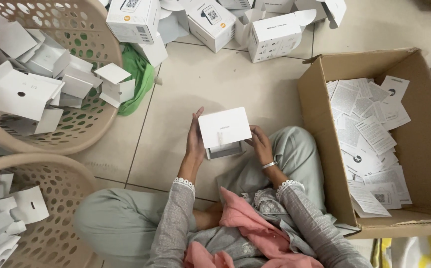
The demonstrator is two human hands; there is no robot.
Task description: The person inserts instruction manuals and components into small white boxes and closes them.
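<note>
I sit cross-legged on a tiled floor and hold a small white box (224, 128) in front of me with both hands. My left hand (194, 141) grips its left side, fingers up along the edge. My right hand (260, 144), a bangle on its wrist, holds the right side near the lower corner. Under the white lid a grey inner part (224, 151) sticks out at the bottom.
A beige perforated basket (84, 131) with folded white inserts stands at the left, a second basket (51, 198) below it. A cardboard carton (324, 124) with several printed leaflets lies at the right. White product boxes (270, 37) and a green cloth (138, 79) lie beyond.
</note>
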